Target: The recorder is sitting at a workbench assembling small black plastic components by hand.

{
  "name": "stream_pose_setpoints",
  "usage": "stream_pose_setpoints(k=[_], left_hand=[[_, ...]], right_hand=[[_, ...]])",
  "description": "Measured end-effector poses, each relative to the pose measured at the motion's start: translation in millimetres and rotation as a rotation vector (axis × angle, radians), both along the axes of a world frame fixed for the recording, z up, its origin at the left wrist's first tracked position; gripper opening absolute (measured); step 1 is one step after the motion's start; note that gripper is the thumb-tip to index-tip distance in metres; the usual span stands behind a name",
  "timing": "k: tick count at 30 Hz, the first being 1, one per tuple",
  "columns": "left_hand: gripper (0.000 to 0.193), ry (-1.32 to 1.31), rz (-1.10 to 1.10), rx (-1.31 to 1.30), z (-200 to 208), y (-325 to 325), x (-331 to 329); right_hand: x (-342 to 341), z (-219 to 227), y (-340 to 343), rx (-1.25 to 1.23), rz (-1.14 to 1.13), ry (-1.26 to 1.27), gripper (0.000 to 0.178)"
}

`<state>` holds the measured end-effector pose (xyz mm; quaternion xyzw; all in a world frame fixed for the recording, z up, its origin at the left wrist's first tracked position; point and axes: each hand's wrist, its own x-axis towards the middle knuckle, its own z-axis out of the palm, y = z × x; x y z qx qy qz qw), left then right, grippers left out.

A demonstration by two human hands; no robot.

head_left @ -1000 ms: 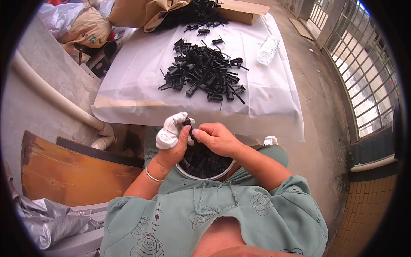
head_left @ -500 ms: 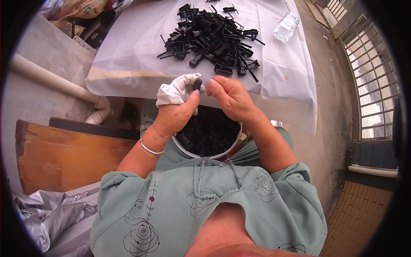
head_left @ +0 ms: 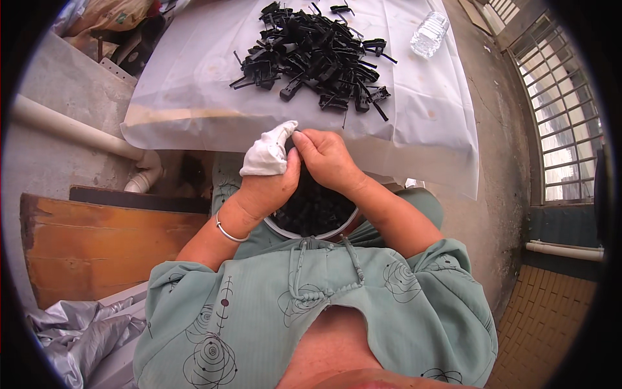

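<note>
My left hand (head_left: pixel 267 170) has a white cloth glove (head_left: pixel 265 152) over its fingers, with the thumb bare. It is closed on a small black plastic part (head_left: pixel 290 144), mostly hidden between the thumb and the glove. My right hand (head_left: pixel 329 159) is closed against it, thumb and finger pinched at the part's far end; what they grip there is too small to make out. Below both hands, between my knees, a round bucket with a white rim (head_left: pixel 303 236) holds many black pieces. On the table ahead lies a heap of black plastic parts (head_left: pixel 311 55) with thin stems.
White sheeting covers the table (head_left: pixel 188 84). A clear plastic bottle (head_left: pixel 429 34) lies on its right side. To the left are a pale pipe (head_left: pixel 78 126), a brown wooden board (head_left: pixel 110 243) and silvery fabric (head_left: pixel 84 330). A barred window (head_left: pixel 560 110) stands at the right.
My hands have come together and dropped slightly over the bucket. The left has turned, so the black part shows less. The right has moved left and down, against the glove.
</note>
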<state>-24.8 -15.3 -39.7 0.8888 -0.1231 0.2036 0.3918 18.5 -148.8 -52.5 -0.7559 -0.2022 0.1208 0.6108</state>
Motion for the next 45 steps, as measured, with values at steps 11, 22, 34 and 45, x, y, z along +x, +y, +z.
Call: stream_pose_setpoints(k=[11,22,34,45], left_hand=[[0.029,0.522,-0.236,-1.06,21,18,8],[0.03,0.666,-0.375,-0.927,23,0,-5],[0.021,0.228,-0.136,-0.216,17,-13,-3],[0.022,0.153,-0.111,-0.299,6,-11,-7]], right_hand=[[16,16,-30,-0.063,0.134,-0.467,0.012],[2,21,-20,0.199,-0.002,-0.157,0.01],[-9,5,-12,0.088,0.007,-0.299,0.016],[-12,0,-6,0.187,0.012,-0.235,0.018]])
